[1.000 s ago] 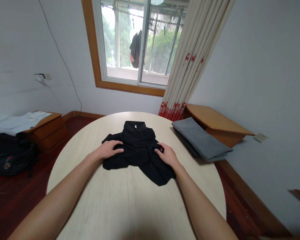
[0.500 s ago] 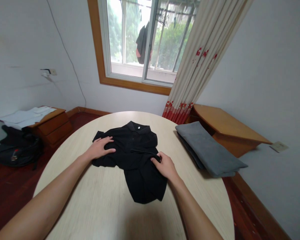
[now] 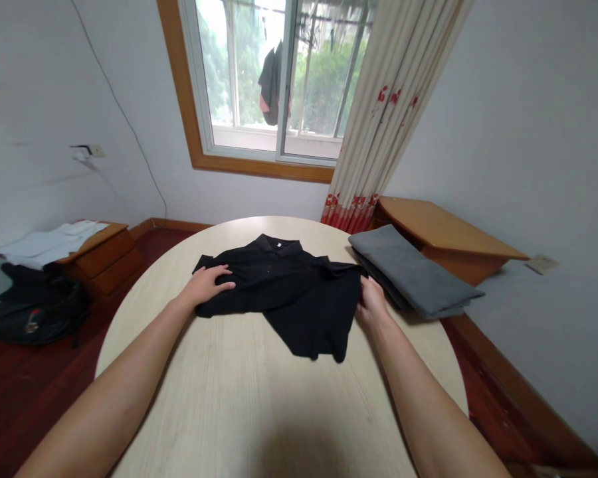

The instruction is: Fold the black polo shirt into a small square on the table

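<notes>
A black polo shirt (image 3: 284,292) lies partly folded on the round pale wooden table (image 3: 259,411), collar toward the window. My left hand (image 3: 206,284) rests flat on the shirt's left sleeve, fingers stretched out. My right hand (image 3: 371,299) is closed on the shirt's right edge, holding the cloth pulled out to the right, close to the grey fabric.
A folded grey fabric (image 3: 408,269) lies at the table's right edge, beside a low wooden stand (image 3: 448,236). A curtain (image 3: 383,113) hangs behind it. On the left stand a wooden drawer unit (image 3: 99,252) with white cloth on top and a black bag (image 3: 34,305) on the floor.
My right hand has moved right, drawing the shirt's right side outward so the shirt lies wider. My left hand stays pressed on the left sleeve.
</notes>
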Tool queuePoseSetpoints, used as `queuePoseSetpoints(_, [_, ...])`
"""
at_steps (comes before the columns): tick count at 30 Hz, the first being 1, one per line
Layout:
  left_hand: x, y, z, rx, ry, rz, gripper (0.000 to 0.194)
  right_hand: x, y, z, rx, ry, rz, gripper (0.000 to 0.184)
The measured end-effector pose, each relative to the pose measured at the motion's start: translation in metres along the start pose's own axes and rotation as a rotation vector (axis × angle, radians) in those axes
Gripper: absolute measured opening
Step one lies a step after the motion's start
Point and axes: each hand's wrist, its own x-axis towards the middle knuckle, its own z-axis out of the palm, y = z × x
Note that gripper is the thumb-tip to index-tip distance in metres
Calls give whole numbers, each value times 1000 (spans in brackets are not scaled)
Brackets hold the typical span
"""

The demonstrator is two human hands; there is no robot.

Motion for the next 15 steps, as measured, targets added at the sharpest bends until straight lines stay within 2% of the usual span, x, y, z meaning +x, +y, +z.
queuePoseSetpoints(3, [-3, 9, -6, 62, 99, -30, 39, 10, 5, -5, -91, 158, -114, 50])
queuePoseSetpoints(6, [-9, 31, -17, 140, 221, -25, 31, 10, 8, -3, -352, 163, -293, 60])
queuePoseSetpoints(8, [-16, 52, -24, 166, 253, 7, 33, 3, 8, 0, -559, 64, -457, 53])
queuePoseSetpoints(11, [-28, 82, -24, 140, 156, 63, 39, -13, 3, 9, -869, -158, -650, 42])
queuePoseSetpoints(13, [-37, 93, -17, 116, 54, 89, 46, -26, 0, 14, -1046, -282, -659, 40])
queuePoseSetpoints(15, [-44, 95, -7, 103, -21, 110, 63, -38, 1, 19, -1191, -388, -563, 45])
